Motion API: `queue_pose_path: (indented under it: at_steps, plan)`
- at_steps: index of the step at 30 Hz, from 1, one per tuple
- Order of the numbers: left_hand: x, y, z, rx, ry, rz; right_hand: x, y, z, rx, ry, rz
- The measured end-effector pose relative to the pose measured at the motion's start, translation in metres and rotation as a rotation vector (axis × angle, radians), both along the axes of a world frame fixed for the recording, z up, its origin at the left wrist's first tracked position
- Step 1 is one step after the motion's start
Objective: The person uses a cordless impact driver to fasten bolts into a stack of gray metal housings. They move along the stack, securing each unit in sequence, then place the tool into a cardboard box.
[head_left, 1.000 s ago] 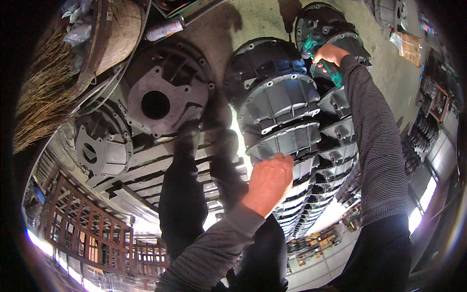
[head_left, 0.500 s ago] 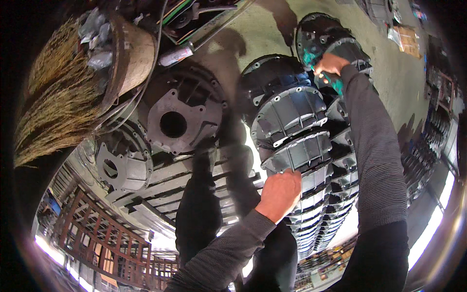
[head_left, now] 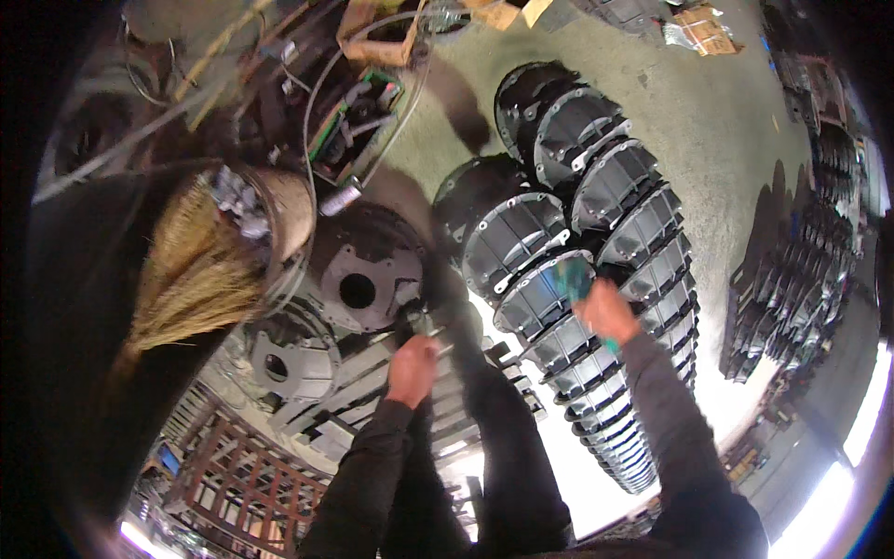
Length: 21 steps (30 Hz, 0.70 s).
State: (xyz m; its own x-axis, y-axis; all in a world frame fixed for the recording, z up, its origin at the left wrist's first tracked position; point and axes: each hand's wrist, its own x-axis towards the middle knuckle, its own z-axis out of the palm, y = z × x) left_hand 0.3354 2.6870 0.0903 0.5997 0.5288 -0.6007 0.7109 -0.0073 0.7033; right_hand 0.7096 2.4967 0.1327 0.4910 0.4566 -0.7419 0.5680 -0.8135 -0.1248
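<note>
My right hand (head_left: 607, 313), blurred by motion, is closed around a teal-green cloth-like thing (head_left: 572, 278) that shows on both sides of the fist. It is over the left of two long rows of overlapping dark metal bell housings (head_left: 519, 233), near the row's far end. My left hand (head_left: 413, 370) is over my legs, left of the rows, and smeared; its fingers do not show clearly. Just beyond it stands a single grey bell housing (head_left: 391, 275) with a round hole. Another housing (head_left: 303, 359) lies left of that on wooden slats.
A straw broom (head_left: 200, 279) and a basket (head_left: 284, 210) holding plastic bags stand at the left. A spray can (head_left: 341, 197) and a tool box (head_left: 358, 121) lie beyond. More stacked parts (head_left: 792, 289) line the right. A cardboard piece (head_left: 705, 31) lies at the far right.
My right hand has come nearer with the teal-green thing, from the right row's far end to the left row. My left hand has left the left row and moved left. The view has shifted.
</note>
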Motion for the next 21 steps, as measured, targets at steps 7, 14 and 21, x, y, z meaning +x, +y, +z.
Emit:
queue_pose_path:
  at_steps: [7, 14, 21]
  plan:
    - [-0.105, 0.116, 0.155, -0.133, 0.162, 0.370, -0.192, -0.340, 0.142, -0.293, 0.552, 0.475]
    - [-0.066, 0.162, 0.229, 0.007, 0.173, 0.341, -0.251, -0.357, 0.229, -0.602, 0.769, -0.509]
    - [0.032, 0.250, 0.206, -0.040, 0.195, 0.153, -0.217, -0.246, 0.198, 0.179, 0.365, -1.018]
